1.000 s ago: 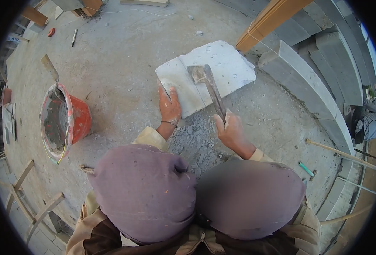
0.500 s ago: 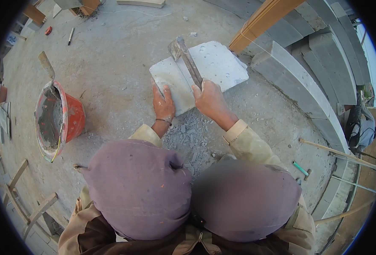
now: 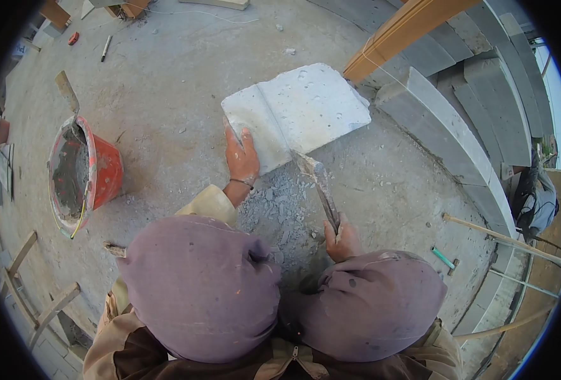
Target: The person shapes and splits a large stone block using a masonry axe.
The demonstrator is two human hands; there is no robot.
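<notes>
A white lightweight concrete block (image 3: 318,104) lies on the concrete floor, with a straight groove cut across its top left of the middle. My left hand (image 3: 242,155) grips the block's near left end, thumb on top and fingers along the side. My right hand (image 3: 344,239) is wrapped round the handle of a hammer (image 3: 321,183) with a flat, mortar-crusted head. The hammer head is at the block's near edge, by the end of the groove. Grey chips and rubble (image 3: 279,212) are spread below the block, between my knees (image 3: 198,285).
An orange bucket (image 3: 106,171) of mortar stands left, a trowel (image 3: 67,92) sticking up from it. Grey blocks (image 3: 439,126) and a wooden post (image 3: 394,41) are at right. A green-handled tool (image 3: 444,258) lies by my right knee; a marker (image 3: 107,49) lies further off.
My right hand has drawn the hammer back towards me, from above the block's top down to its near edge. My left hand stays on the block.
</notes>
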